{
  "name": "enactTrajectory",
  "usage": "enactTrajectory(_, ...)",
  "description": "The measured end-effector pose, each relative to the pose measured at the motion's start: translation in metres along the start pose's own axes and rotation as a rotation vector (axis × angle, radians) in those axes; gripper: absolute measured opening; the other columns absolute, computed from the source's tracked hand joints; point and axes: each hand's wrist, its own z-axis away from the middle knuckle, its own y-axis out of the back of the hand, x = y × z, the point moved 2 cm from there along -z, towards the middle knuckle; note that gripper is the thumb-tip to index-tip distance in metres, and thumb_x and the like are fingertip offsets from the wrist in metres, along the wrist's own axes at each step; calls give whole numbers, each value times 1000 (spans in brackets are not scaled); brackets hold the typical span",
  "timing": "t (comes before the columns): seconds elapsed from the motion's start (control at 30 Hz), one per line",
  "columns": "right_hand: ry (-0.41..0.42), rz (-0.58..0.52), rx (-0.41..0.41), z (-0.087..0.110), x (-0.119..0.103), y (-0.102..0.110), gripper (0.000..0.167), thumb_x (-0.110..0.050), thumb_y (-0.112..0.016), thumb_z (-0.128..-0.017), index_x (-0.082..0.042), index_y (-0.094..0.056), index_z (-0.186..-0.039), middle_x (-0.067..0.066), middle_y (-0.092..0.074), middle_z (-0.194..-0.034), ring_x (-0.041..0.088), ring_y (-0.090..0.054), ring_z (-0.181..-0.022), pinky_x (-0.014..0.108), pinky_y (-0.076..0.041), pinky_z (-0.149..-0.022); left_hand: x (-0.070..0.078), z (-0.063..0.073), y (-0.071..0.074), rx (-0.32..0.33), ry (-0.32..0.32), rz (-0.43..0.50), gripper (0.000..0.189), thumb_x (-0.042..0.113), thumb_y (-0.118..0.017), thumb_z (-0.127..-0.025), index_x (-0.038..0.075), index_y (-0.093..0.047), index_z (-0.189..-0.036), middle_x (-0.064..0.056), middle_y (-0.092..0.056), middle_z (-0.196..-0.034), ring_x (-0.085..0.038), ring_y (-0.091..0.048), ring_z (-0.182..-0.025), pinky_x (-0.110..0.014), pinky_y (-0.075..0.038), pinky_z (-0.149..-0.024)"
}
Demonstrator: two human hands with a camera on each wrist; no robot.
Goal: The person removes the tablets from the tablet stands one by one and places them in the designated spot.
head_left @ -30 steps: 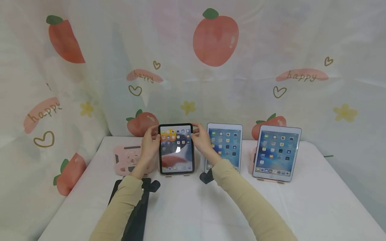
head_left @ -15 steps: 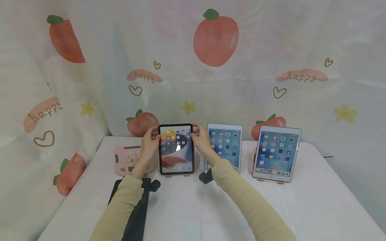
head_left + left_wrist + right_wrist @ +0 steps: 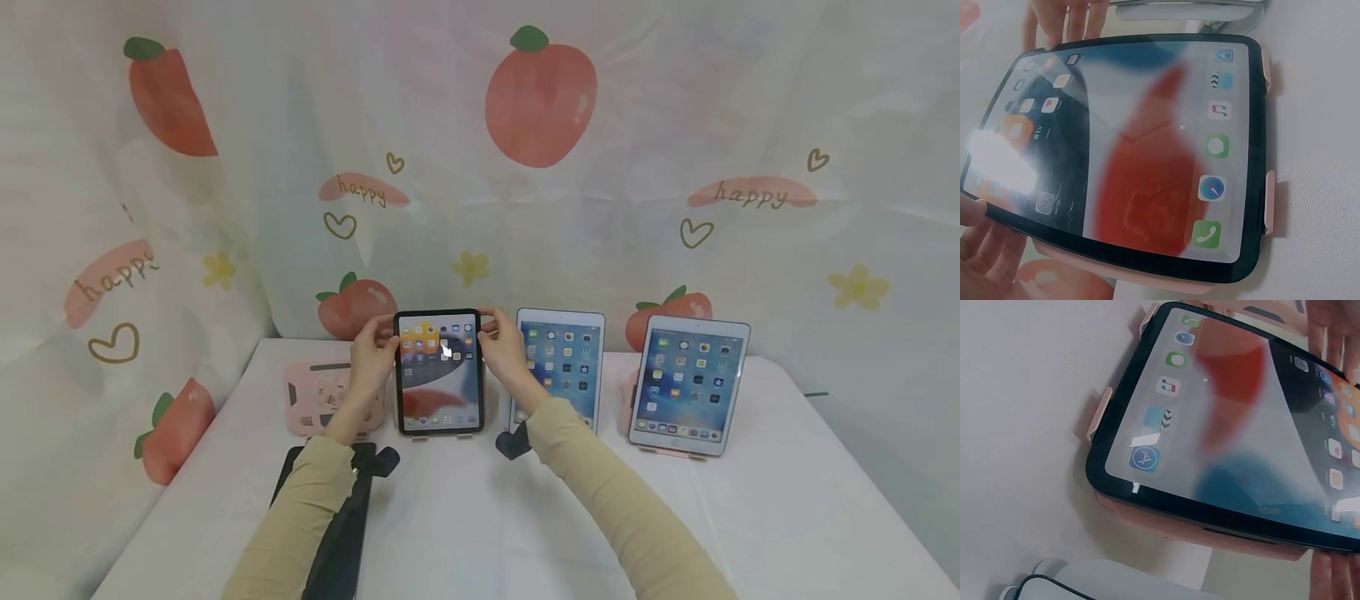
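The left hand (image 3: pixel 371 360) and right hand (image 3: pixel 506 352) pinch the black-framed tablet (image 3: pixel 440 379) by its opposite side edges, near the top. It stands between them, propped on a pink stand (image 3: pixel 1270 203) on the table (image 3: pixel 457 517).

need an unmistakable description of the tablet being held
Toward the back of the white table, a lit tablet is propped leftmost of three. The left hand and right hand grip its upper sides. Its black frame sets it apart: the middle tablet and rightmost tablet have white ones.
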Motion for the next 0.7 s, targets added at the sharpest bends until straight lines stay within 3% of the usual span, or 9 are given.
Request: enactTrajectory(0.7, 57, -41, -24, 6, -3, 7, 38, 1, -53, -93, -12, -55, -129, 17, -63, -103, 26, -61, -87, 33, -55, -73, 7, 6, 6, 40, 31, 37, 30, 4, -56, -94, 11, -58, -124, -14, -63, -113, -24, -58, -97, -33, -53, -80)
